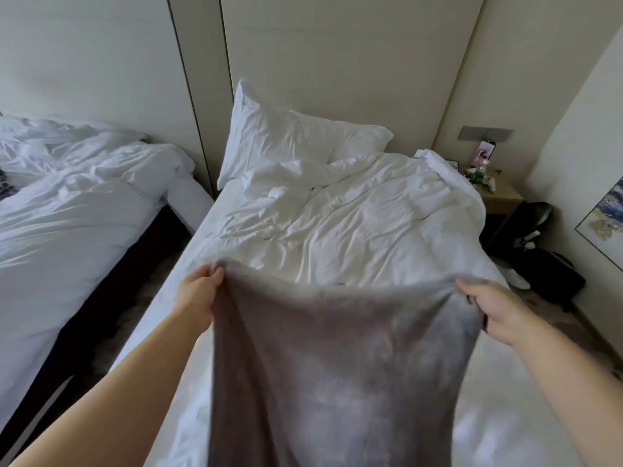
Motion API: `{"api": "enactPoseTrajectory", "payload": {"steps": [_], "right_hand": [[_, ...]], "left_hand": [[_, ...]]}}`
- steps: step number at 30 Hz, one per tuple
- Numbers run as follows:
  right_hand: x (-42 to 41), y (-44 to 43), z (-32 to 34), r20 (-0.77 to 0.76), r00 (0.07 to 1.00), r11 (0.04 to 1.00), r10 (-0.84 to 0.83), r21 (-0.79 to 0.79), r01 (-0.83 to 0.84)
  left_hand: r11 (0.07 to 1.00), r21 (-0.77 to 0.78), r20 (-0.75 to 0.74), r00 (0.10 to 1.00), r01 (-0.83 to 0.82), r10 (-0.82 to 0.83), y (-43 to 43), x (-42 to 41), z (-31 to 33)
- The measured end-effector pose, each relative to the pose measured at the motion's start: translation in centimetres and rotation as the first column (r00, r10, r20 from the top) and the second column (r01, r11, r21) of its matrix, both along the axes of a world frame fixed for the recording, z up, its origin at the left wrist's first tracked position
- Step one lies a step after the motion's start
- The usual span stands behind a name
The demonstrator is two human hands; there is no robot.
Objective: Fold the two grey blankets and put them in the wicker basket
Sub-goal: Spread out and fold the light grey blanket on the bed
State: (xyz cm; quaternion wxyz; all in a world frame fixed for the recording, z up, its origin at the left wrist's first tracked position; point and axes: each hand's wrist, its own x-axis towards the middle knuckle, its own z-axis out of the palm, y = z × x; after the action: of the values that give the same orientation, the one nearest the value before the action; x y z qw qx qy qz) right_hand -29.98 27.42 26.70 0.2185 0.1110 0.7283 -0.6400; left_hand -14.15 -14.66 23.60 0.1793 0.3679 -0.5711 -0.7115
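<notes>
Here we hold one grey blanket (337, 358) stretched across the lower middle of the frame above the bed (337, 230), our left hand (199, 291) and right hand (492, 311) each clamped on an upper corner. The pinches look shallow, so a corner could slip and the fold go crooked. We see no basket or second blanket.

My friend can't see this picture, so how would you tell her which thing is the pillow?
Find the bed in the middle of the room, the one the grey blanket is held over. Look to its far end, by the beige wall. The pillow leans up against that wall, a puffy rectangle, unlike the crumpled white duvet lying flat below it.
</notes>
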Motion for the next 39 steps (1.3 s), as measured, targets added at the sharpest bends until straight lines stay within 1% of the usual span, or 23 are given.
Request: {"api": "enactPoseTrajectory", "payload": {"steps": [2,3,5,7,9,12,15,17,19,20,22,23,25,26,27,28,29,30,32,34,36,37,39], "right_hand": [[-1.5,-1.6,3.3,-0.249,0.94,0.931,-0.231,-0.338,0.139],[-1.7,-2.3,4.3,-0.299,0.911,0.895,-0.284,-0.424,0.14],[-1.8,-2.6,3.7,-0.296,0.9,0.876,-0.321,-0.453,0.163],[-1.1,-2.4,0.2,-0.174,0.937,0.905,-0.304,-0.358,0.227],[0.5,-1.8,-4.9,0.013,0.958,0.944,-0.288,-0.162,0.286],[4.9,-0.2,-13.0,0.287,0.928,0.972,-0.236,0.057,0.229],[10.8,2.3,-19.1,0.513,0.839,0.968,-0.179,0.242,0.059],[14.1,4.2,-21.9,0.633,0.762,0.951,-0.136,0.299,-0.078],[16.3,5.7,-23.8,0.689,0.709,0.932,-0.149,0.337,-0.131],[16.6,6.2,-24.6,0.664,0.72,0.914,-0.199,0.391,-0.108],[15.9,7.2,-25.8,0.544,0.773,0.865,-0.326,0.502,0.012],[15.1,7.2,-26.0,0.498,0.784,0.864,-0.371,0.495,0.094],[13.1,6.2,-24.9,0.567,0.74,0.918,-0.362,0.354,0.178],[12.1,5.3,-23.7,0.647,0.715,0.958,-0.265,0.262,0.118],[10.9,4.2,-22.0,0.711,0.689,0.984,-0.142,0.175,0.022],[9.4,3.1,-20.2,0.73,0.683,0.988,-0.043,0.13,-0.078],[7.4,2.0,-18.2,0.703,0.711,0.981,0.028,0.119,-0.156],[5.0,0.7,-15.8,0.648,0.759,0.975,0.069,0.119,-0.19],[-1.0,-2.0,-9.7,0.43,0.902,0.989,0.05,0.106,-0.106],[-6.4,-4.5,-1.1,0.134,0.99,0.993,-0.044,-0.106,0.058],[-10.1,-5.9,7.3,-0.141,0.98,0.954,-0.139,-0.285,0.094],[-11.3,-6.3,10.7,-0.255,0.953,0.947,-0.165,-0.309,0.081],[-12.7,-6.4,15.2,-0.377,0.894,0.929,-0.242,-0.356,0.102]], "left_hand": [[0.989,0.084,-0.247,0.959,-0.12,0.138,0.3,-1.3,1.7],[0.986,0.085,-0.272,0.948,-0.145,0.163,0.5,-1.7,2.0],[0.986,-0.019,-0.174,0.972,-0.166,0.16,1.1,-2.1,1.6],[0.97,-0.183,-0.027,0.987,-0.161,0.159,1.6,-1.9,-0.3],[0.961,-0.263,0.1,0.989,-0.08,0.11,1.9,-0.8,-3.3],[0.936,-0.27,0.398,0.911,0.225,-0.104,3.1,2.9,-8.7],[0.859,-0.156,0.656,0.701,0.488,-0.279,4.4,7.2,-13.8],[0.77,-0.001,0.802,0.46,0.638,-0.38,5.1,9.8,-16.7],[0.612,0.092,0.907,0.188,0.785,-0.378,5.6,12.0,-18.9],[0.561,0.109,0.928,0.119,0.82,-0.354,5.9,12.5,-19.6],[0.627,0.116,0.92,0.155,0.77,-0.361,6.4,12.4,-20.3],[0.704,0.127,0.896,0.224,0.699,-0.383,6.6,11.9,-20.5],[0.85,0.222,0.811,0.394,0.477,-0.433,6.9,10.4,-20.4],[0.864,0.362,0.74,0.456,0.35,-0.495,7.1,9.4,-19.9],[0.823,0.501,0.663,0.492,0.268,-0.564,7.3,8.3,-18.7],[0.769,0.587,0.602,0.499,0.253,-0.623,7.2,7.0,-17.3],[0.755,0.585,0.578,0.501,0.296,-0.644,7.0,5.3,-15.6],[0.779,0.525,0.558,0.554,0.342,-0.618,6.5,3.2,-13.6],[0.889,0.29,0.443,0.773,0.355,-0.454,4.9,-1.7,-8.7],[0.965,0.082,0.178,0.949,0.249,-0.26,3.0,-6.3,-1.9],[0.991,-0.011,-0.089,0.987,0.131,-0.131,1.3,-9.5,5.5],[0.995,-0.034,-0.177,0.98,0.091,-0.095,0.5,-10.6,8.6],[0.999,-0.03,-0.289,0.956,0.042,-0.049,-0.8,-11.9,13.2]]}}
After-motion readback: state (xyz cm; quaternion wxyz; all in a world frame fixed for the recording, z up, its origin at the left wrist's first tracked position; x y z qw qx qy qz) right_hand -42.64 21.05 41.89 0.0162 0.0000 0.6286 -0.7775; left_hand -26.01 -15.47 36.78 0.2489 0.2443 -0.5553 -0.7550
